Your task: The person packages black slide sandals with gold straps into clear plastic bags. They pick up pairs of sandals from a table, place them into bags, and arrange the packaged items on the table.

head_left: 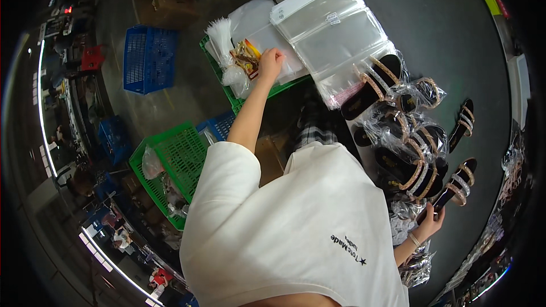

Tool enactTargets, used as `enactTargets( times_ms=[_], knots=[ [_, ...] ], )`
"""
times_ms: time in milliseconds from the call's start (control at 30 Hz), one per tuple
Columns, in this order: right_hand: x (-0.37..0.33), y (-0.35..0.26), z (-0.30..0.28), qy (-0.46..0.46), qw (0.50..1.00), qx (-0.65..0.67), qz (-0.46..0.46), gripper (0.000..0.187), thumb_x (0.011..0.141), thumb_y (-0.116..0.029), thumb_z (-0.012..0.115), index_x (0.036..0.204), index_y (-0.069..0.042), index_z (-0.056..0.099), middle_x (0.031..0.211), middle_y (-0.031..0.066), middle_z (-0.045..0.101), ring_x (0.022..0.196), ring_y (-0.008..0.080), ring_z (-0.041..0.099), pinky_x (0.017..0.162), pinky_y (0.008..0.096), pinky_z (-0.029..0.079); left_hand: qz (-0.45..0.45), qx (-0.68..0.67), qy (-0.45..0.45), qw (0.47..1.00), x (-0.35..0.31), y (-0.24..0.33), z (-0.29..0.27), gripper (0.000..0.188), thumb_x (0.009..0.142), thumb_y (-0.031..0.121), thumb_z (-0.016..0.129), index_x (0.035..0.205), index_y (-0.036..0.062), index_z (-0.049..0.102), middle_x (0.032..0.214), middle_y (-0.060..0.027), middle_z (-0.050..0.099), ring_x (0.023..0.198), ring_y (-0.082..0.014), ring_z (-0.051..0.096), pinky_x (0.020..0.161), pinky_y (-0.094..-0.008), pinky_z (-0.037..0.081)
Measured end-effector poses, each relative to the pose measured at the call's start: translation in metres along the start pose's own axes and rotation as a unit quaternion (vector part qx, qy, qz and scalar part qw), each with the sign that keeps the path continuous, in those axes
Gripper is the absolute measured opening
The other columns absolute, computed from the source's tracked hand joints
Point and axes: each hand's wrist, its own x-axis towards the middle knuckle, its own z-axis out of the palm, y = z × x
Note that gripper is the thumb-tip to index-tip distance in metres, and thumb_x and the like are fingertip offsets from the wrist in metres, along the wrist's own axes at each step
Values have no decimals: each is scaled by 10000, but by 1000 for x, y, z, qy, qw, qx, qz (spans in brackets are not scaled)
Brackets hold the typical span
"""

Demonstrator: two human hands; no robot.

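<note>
My left hand (272, 63) reaches over a green basket (236, 102) at the far middle. Its fingers are curled together, and whatever they may hold is too small to make out. Beside it lie gold and red packets (245, 58) and a bundle of thin white strips (220, 37). Off to the right, my right hand (430, 224) grips the near end of a black sandal (456, 184) with glittery gold and silver straps. Left of that sandal, several similar sandals (418, 159) lie piled in clear plastic. Another loose sandal (463, 124) rests farther back.
A stack of clear plastic bags (335, 25) lies on the dark table (432, 17). Crumpled clear wrapping (418, 267) sits near my right wrist. On the left are a green crate (185, 156), a blue crate (151, 59) and a cardboard box (173, 5). People work farther left.
</note>
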Motion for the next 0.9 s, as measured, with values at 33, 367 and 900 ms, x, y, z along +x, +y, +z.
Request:
enactTargets(
  times_ms=[33, 367, 900],
  knots=[
    [-6, 9, -3, 23, 999, 4, 27, 503, 713, 12, 704, 1183, 48, 525, 880, 38, 597, 697, 99, 535, 609, 231, 437, 0, -17, -6, 1000, 0, 7, -2, 242, 708, 203, 745, 773, 26, 592, 780, -109, 576, 727, -262, 573, 684, -366, 477],
    [-47, 5, 21, 50, 995, 68, 44, 343, 709, -6, 687, 1031, 17, 569, 801, 14, 569, 679, 95, 510, 588, 227, 402, 21, -16, 3, 1000, -1, 19, -12, 182, 715, 167, 722, 759, 35, 605, 777, -113, 595, 748, -279, 584, 704, -379, 470],
    [-59, -42, 45, 50, 995, 81, -43, 551, 718, 14, 700, 1224, 60, 489, 932, 54, 585, 768, 106, 542, 666, 232, 442, -164, -414, 279, 851, 11, -15, -29, 184, 948, 147, 447, 1033, -14, 472, 1010, -106, 515, 900, -209, 521, 815, -337, 441]
  ],
)
